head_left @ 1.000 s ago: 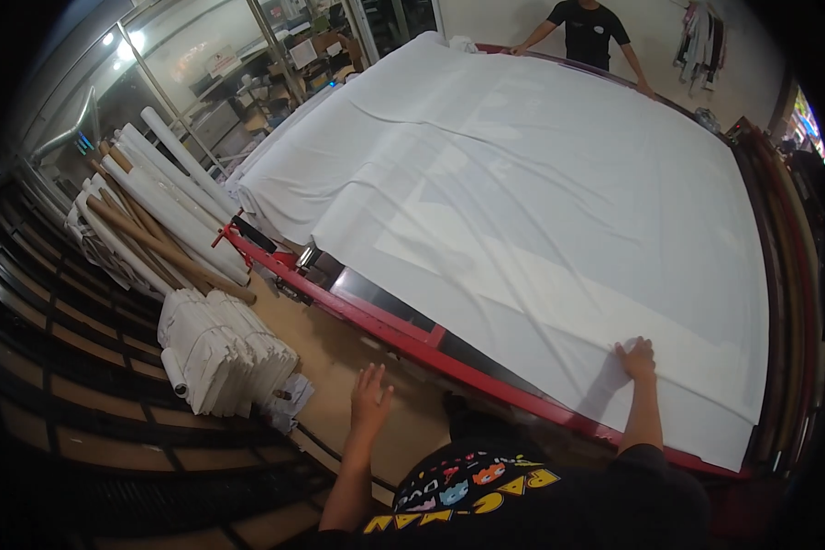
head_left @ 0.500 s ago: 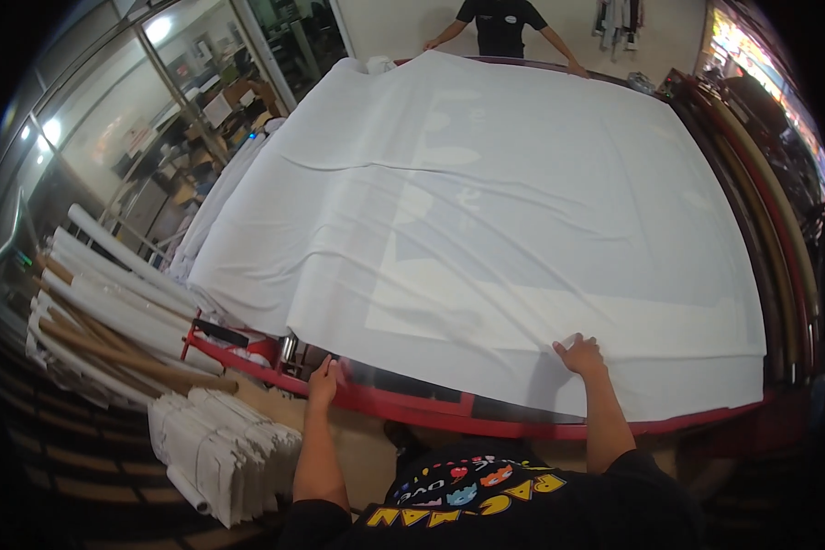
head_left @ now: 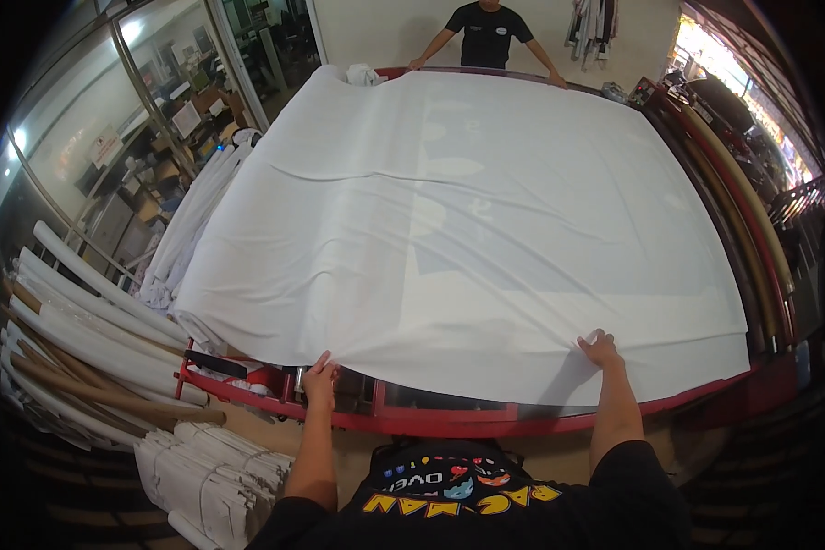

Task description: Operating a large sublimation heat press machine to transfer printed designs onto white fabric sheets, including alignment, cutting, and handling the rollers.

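Head view, looking down over the red-framed table (head_left: 486,423). A large white sheet (head_left: 467,229) covers nearly the whole table; its near hem runs left to right just ahead of my hands, and the cloth stretches away from me toward the far end.

My left hand (head_left: 320,380) sits at the hem near the sheet's left corner, fingers curled and pinched on the edge, which lifts slightly off the frame there. My right hand (head_left: 601,349) lies further right along the same hem, on top of the cloth; its fingers are bent and bunch the fabric, though I cannot tell whether they clamp it or only press it down. From this hand creases fan out toward the far left.

The hem's long axis thus runs across my body, and both hands are on it, well apart. The left hand is nearer to a corner; the right-hand corner (head_left: 738,367) lies well beyond my right hand.

At the far end a second person (head_left: 488,32) stands with both hands on the opposite edge. Rolls (head_left: 92,339) of white material and cardboard tubes lie left of the table, with stacked folded cloth (head_left: 206,463) below them.
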